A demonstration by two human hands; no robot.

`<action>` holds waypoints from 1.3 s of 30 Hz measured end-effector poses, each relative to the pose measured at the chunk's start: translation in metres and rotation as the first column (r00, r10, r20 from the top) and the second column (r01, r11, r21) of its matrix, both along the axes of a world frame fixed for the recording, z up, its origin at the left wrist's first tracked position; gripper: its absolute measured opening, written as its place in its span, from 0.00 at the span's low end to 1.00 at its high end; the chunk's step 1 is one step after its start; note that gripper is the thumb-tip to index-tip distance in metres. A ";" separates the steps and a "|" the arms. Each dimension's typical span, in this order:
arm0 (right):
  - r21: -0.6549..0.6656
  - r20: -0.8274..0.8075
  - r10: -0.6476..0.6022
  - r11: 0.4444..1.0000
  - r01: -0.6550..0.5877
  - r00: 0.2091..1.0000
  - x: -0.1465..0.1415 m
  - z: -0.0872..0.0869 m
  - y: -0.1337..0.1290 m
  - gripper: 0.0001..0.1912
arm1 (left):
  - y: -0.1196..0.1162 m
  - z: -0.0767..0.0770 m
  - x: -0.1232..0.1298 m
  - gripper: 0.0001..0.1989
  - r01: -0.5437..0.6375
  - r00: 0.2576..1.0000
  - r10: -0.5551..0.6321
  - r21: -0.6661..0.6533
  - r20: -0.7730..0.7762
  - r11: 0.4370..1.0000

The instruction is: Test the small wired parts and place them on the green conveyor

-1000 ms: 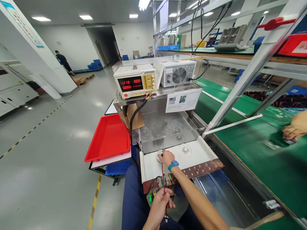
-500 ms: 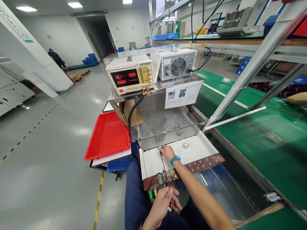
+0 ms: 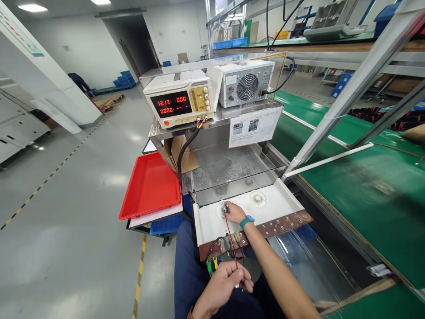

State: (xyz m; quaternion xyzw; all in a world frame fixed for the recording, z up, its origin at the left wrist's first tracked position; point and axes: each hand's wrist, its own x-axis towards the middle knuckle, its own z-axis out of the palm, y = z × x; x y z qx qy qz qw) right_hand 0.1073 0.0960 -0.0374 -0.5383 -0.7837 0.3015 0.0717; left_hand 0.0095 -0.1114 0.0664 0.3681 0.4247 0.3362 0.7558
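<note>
A small green circuit board (image 3: pixel 225 208) is pinched in my right hand (image 3: pixel 235 212), over the left round fitting of the white tray (image 3: pixel 212 228). From the board a thin red wire (image 3: pixel 230 235) runs down to my left hand (image 3: pixel 229 279), whose thumb and fingers close on it. A small white end shows just below those fingers. Between my hands lies the tray's brown perforated strip (image 3: pixel 272 228), with a metal clamp piece and black leads on it. Green and yellow clips (image 3: pixel 212 266) hang at its left end.
Behind the tray stands a metal shelf with a power supply (image 3: pixel 177 99) and a grey fan unit (image 3: pixel 247 84). A red tray (image 3: pixel 151 188) is at the left, a slanted metal post (image 3: pixel 322 119) at the right. A person (image 3: pixel 79 83) bends in the far left background.
My right hand has shifted slightly right, and the green board now shows in its fingertips. My left hand stays low on the red wire, its fingers slightly moved. The view has tilted a little.
</note>
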 end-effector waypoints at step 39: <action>0.025 0.111 -0.034 0.999 0.032 0.993 0.000 0.009 0.001 0.18 | 0.097 -0.065 0.000 0.10 -0.246 0.831 0.400 0.389 -0.386 0.888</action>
